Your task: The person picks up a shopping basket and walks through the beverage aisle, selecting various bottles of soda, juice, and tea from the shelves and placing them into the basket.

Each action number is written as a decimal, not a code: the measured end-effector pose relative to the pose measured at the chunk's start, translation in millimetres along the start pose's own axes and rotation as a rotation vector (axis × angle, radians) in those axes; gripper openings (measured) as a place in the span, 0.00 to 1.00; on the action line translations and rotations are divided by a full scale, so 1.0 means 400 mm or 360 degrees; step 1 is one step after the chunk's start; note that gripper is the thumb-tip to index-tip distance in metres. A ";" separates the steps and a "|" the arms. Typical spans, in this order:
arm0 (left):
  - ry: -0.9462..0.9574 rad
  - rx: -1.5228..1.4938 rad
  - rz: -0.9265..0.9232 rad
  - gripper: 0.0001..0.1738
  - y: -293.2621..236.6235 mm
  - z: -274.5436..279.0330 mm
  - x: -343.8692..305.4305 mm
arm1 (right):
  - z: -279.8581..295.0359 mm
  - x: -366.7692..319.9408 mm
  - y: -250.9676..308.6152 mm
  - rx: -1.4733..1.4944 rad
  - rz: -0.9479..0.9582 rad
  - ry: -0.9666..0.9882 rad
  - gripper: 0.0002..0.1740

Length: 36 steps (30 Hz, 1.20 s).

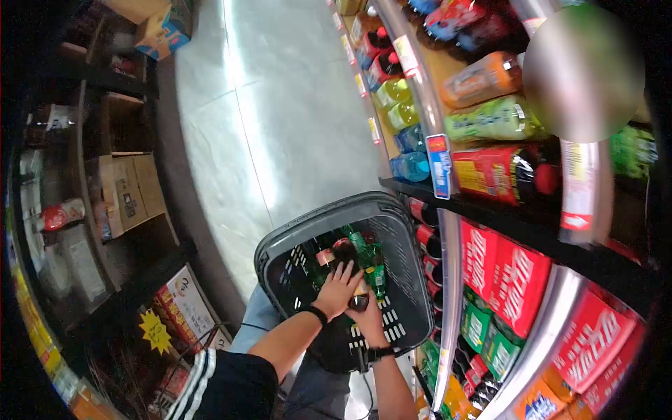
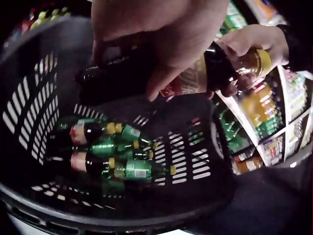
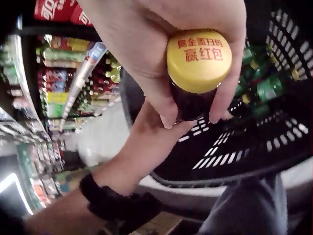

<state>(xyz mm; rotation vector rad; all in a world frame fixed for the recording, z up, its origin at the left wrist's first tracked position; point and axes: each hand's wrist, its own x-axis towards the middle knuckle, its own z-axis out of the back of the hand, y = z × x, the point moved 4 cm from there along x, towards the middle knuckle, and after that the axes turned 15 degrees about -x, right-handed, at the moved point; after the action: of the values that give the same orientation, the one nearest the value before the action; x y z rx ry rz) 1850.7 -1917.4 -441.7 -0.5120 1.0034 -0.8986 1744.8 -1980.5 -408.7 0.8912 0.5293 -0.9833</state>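
From above, we saw two bare hands holding a dark drink bottle point(image 2: 195, 81) with a yellow cap point(image 3: 199, 61) over a black shopping basket point(image 1: 406, 269), beside drink shelves point(image 1: 514, 218). The left hand point(image 1: 336, 288) lay across the bottle's body, its thumb bent over the label; the other fingers were partly hidden, so we could not tell how firmly they gripped. The right hand point(image 1: 368, 320) held the capped end, thumb and fingers closed in around it. Below, green bottles point(image 2: 139, 169) and dark bottles point(image 2: 84, 160) lay in the basket. We judged that smooth plastic and a loose grip could let the held bottle slip and knock them, or that uneven weight could tip the basket.
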 end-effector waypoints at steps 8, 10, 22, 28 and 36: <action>0.0170 -0.1106 0.0372 0.41 0.143 -0.142 0.266 | -0.074 0.386 -0.170 -0.0851 0.0133 -0.0184 0.49; 0.0156 -0.1018 0.0138 0.42 0.156 -0.144 0.287 | -0.076 0.415 -0.167 -0.0855 0.0020 -0.0206 0.46; -0.0196 -0.1045 -0.0098 0.14 0.062 -0.091 0.149 | -0.079 0.199 -0.170 -0.1006 -0.0129 -0.0318 0.30; 0.0067 -0.1041 -0.0224 0.14 -0.257 0.037 -0.077 | 0.079 -0.193 -0.010 0.0021 0.0334 -0.0756 0.27; 0.0643 -0.0994 -0.0355 0.17 -0.827 0.321 -0.439 | 0.440 -0.776 0.182 0.0284 0.0378 -0.0770 0.15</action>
<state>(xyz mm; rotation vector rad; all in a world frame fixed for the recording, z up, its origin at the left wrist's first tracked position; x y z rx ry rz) 1788.6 -1956.9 -52.8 -1.0076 1.6355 -0.8962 1661.1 -1959.1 -55.0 0.8142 -0.0749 -0.9936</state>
